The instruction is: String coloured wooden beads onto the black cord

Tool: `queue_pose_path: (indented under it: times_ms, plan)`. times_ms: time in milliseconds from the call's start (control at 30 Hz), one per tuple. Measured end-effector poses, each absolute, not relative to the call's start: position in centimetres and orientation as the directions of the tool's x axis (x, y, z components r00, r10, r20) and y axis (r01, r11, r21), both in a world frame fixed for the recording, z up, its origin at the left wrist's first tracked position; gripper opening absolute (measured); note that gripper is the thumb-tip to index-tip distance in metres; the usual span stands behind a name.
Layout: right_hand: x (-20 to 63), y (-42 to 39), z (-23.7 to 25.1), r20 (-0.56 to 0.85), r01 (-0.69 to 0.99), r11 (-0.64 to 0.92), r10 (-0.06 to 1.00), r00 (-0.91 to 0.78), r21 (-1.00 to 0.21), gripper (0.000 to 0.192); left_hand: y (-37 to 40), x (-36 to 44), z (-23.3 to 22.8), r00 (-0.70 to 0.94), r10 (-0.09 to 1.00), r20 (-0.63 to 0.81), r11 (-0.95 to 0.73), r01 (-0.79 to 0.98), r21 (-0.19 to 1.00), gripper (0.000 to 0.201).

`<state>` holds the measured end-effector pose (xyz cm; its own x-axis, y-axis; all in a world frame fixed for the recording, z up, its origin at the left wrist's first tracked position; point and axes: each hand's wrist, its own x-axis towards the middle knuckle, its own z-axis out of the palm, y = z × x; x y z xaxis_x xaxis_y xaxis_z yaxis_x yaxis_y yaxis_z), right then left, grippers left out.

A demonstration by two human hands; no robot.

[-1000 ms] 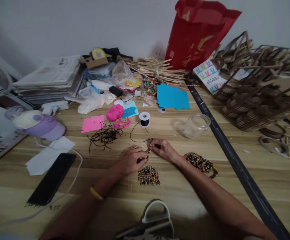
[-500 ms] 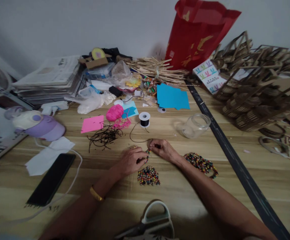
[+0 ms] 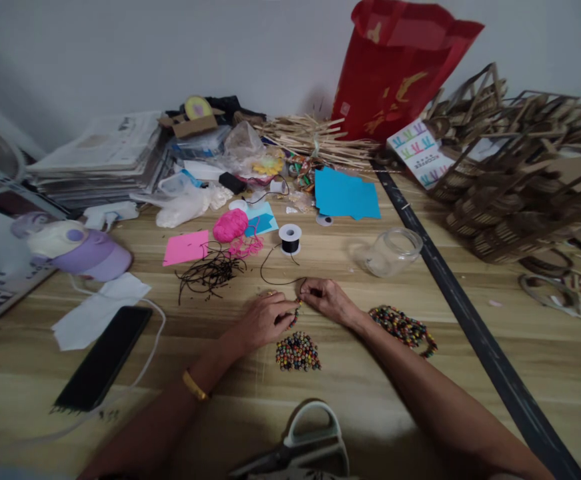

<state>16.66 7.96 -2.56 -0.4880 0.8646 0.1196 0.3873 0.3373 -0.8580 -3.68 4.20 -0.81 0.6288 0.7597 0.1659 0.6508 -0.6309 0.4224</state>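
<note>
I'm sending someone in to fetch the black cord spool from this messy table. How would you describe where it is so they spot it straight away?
On the wooden table, look just beyond the person's left hand and right hand, left of the clear glass jar. The spool of black cord stands there, right of the pink yarn ball. It alone has white rims, with black cord trailing toward the hands.

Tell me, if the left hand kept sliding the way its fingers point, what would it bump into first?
The left hand points right and a bit away, so it would almost at once meet the right hand, whose fingertips pinch the black cord beside the few strung beads. Depth is hard to judge, but they look nearly touching.
</note>
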Motion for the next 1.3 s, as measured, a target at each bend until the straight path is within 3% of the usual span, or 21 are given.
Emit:
queue_pose_path:
  times_ms: [433,633,833,1033,1200,1300]
  plan:
    - [16.8,8.2,-2.7,0.103,0.333,0.299,0.862,-0.496,-0.894,0.016,4.2,-3.5,-0.5,0.607,0.783,0.138,-0.598,0.673,0.435,0.025]
    - [16.6,8.2,-2.5,0.048,0.265,0.207,0.862,-0.504,-0.942,0.020,4.3,-3.4,0.0,0.607,0.786,0.120,-0.592,0.681,0.431,0.027]
    - [16.7,8.1,-2.1,-0.028,0.188,0.079,0.861,-0.508,-0.979,0.027,4.7,-3.4,-0.2,0.488,0.866,0.113,-0.435,0.620,0.653,0.025]
    - [16.2,7.5,-1.0,-0.052,0.168,0.038,0.864,-0.500,-0.985,0.036,5.5,-3.8,-1.0,0.356,0.934,0.010,-0.169,0.418,0.893,0.025]
    - [15.1,6.7,-0.3,-0.051,0.094,-0.003,0.858,-0.511,-0.996,0.036,5.7,-3.8,-1.3,0.365,0.930,-0.039,-0.037,0.197,0.980,0.038]
    - [14.6,6.2,-0.2,-0.056,0.077,-0.020,0.862,-0.504,-0.997,0.036,5.7,-3.7,-1.4,0.356,0.934,-0.028,-0.014,0.114,0.993,0.034]
